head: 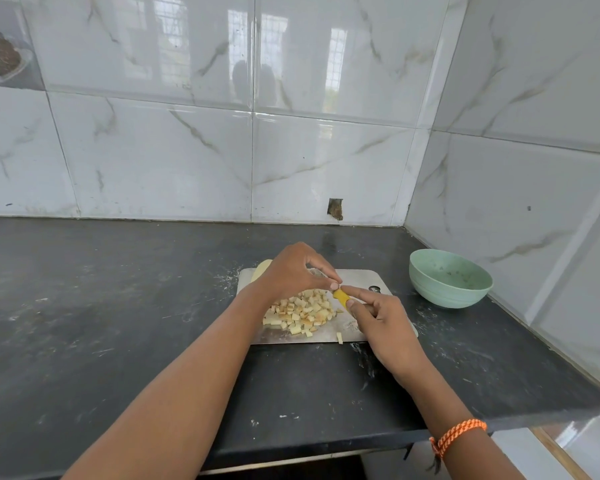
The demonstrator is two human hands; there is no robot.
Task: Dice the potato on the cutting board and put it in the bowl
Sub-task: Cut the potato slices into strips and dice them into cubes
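The dice [300,311] lay heaped on the board [357,278], directly under and between my two hands, with one stray piece [340,337] near the board's front edge, just left of my right wrist. An uncut pale piece [262,268] showed beyond my left hand [288,271], mostly hidden by it.

My right hand [381,323] was curled round a yellow handle [341,296], forefinger laid along it; I could not see the blade. My left hand was bent over the heap, thumb and fingertips pinched together at the handle's far tip, apparently wiping or picking something off; whether it held a scrap I could not tell.

The bowl [451,284] stood on the counter [118,306], off to the right of my right hand, apart from the board and seemingly without potato in it.

I judged the cutting mostly done. To do it well I would clear the tool away from the edge side, finish the uncut piece, then sweep the heap toward the bowl without scattering it.
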